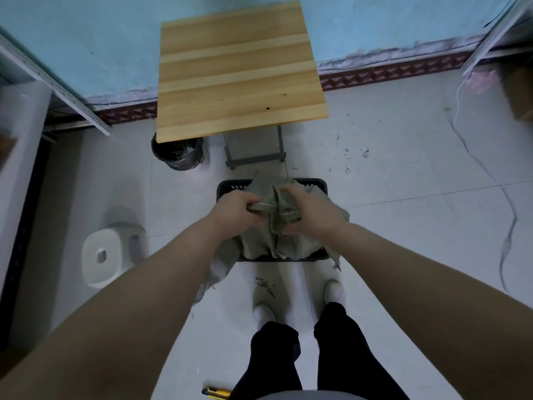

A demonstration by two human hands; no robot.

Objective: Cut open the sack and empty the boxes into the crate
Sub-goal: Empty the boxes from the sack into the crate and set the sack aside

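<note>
A grey-green woven sack [268, 241] hangs bunched over a black plastic crate [230, 186] on the floor in front of my feet. My left hand [235, 207] grips a gathered fold of the sack on the left. My right hand [307, 212] grips the bunched fabric on the right, thumb underneath. The sack drapes down over the crate's near edge, one corner trailing to the floor at the left. The crate's inside and any boxes are hidden by the sack. A yellow and black utility knife [216, 393] lies on the floor by my left leg.
A small wooden folding table [239, 70] stands beyond the crate against the blue wall. A black bin [177, 154] sits at its left corner. A white plastic stool [105, 256] is to the left. Metal shelving flanks both sides. Scraps of sack fibre [264, 285] lie on the tiles.
</note>
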